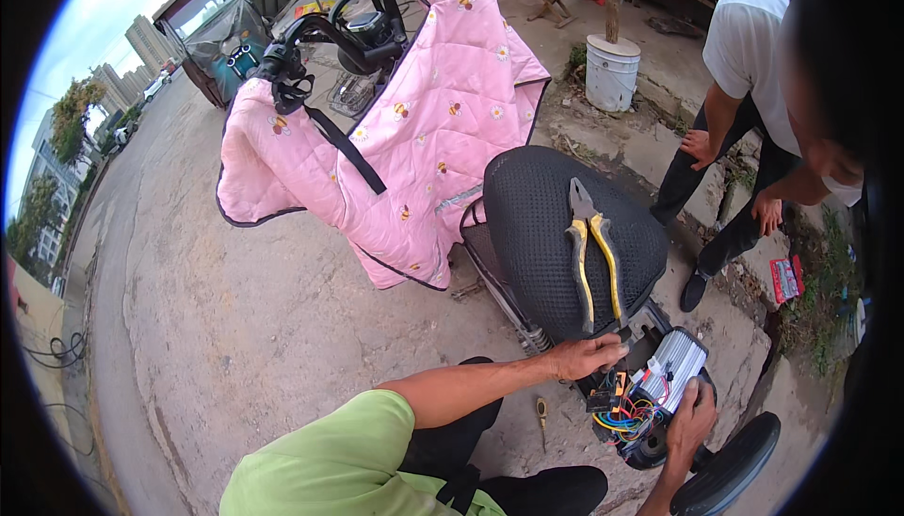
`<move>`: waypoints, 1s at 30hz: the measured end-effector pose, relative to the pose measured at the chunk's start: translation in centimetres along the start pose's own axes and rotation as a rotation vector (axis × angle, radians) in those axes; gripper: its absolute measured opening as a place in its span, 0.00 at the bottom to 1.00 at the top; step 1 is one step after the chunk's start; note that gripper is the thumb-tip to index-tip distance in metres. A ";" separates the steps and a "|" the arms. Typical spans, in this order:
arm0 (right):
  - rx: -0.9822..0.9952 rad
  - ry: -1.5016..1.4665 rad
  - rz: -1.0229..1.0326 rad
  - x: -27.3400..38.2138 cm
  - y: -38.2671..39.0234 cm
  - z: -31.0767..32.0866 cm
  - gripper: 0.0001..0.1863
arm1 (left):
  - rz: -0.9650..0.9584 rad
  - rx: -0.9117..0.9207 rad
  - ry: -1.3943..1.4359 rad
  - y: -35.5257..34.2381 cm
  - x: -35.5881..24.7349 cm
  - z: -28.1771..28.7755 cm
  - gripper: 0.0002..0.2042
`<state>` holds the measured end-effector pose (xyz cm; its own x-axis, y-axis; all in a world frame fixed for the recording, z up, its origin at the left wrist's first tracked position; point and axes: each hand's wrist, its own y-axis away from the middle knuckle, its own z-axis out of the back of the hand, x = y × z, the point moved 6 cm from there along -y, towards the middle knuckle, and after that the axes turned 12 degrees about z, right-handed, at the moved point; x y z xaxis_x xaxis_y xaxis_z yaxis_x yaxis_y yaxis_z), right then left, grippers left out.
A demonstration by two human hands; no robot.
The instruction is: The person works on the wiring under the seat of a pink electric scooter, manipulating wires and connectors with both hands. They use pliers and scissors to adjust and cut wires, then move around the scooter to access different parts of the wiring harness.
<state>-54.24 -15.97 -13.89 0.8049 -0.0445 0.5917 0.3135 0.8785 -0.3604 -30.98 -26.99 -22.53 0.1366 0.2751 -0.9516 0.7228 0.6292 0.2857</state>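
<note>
A silver finned motor controller rests at the rear of an electric scooter, behind its black mesh-covered seat. My right hand grips the controller's near right edge. Coloured wires and connectors spill out beside it, between my hands. Left of the controller, my left hand is closed, its fingertips pinched at a small dark part by the seat's rear edge; what it holds is not clear. Pliers with yellow and black handles lie on the seat.
A yellow-handled screwdriver lies on the ground. A pink quilted cover drapes the scooter's front. Another person leans in at right, hands on knees. A white bucket holds a post. A black round-ended part juts out at lower right.
</note>
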 end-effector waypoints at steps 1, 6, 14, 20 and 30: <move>-0.032 -0.021 -0.015 -1.1 0.6 -0.4 0.21 | 0.045 0.015 0.065 -0.2 0.3 -0.2 0.20; -0.085 -0.295 -0.155 -2.2 2.9 -0.4 0.17 | 0.294 -0.121 -0.053 0.0 -2.1 -1.0 0.20; -0.024 -0.130 -0.244 -0.6 4.3 -0.1 0.21 | 0.222 -0.356 -0.436 10.6 -2.7 0.3 0.20; -0.098 -0.178 -0.219 1.8 6.5 -1.0 0.26 | 0.671 -0.392 -0.448 32.9 2.9 4.1 0.18; 0.110 0.032 -0.341 4.1 6.6 0.2 0.33 | 1.248 -0.866 0.044 64.3 4.0 4.7 0.19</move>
<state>-49.01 -10.30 -13.72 0.6790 -0.3574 0.6413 0.5123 0.8563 -0.0652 19.18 11.16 -8.52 0.3098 0.9490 -0.0582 -0.4472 0.1995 0.8719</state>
